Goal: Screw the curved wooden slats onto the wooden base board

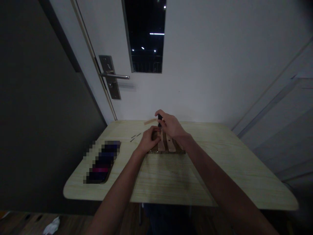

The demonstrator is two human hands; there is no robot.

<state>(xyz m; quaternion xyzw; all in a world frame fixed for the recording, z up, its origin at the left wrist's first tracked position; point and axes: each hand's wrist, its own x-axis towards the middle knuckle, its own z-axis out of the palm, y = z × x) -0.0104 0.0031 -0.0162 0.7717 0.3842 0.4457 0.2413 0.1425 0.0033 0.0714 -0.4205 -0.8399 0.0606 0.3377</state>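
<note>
A small wooden slatted frame (168, 147) lies on the pale wood table (171, 176), near its far edge. My left hand (148, 139) is closed on the frame's left side and steadies it. My right hand (170, 125) is wrapped round a dark-handled tool (159, 119) that stands upright over the slats. A loose wooden strip (150, 121) lies just behind the hands. Two or three small dark screws or nails (135, 136) lie on the table left of my left hand.
A blurred dark flat object (102, 162) lies on the table's left part. Behind the table stands a white door with a metal lever handle (114, 77) and a narrow dark window (146, 36). A crumpled white thing (52, 226) lies on the floor at lower left.
</note>
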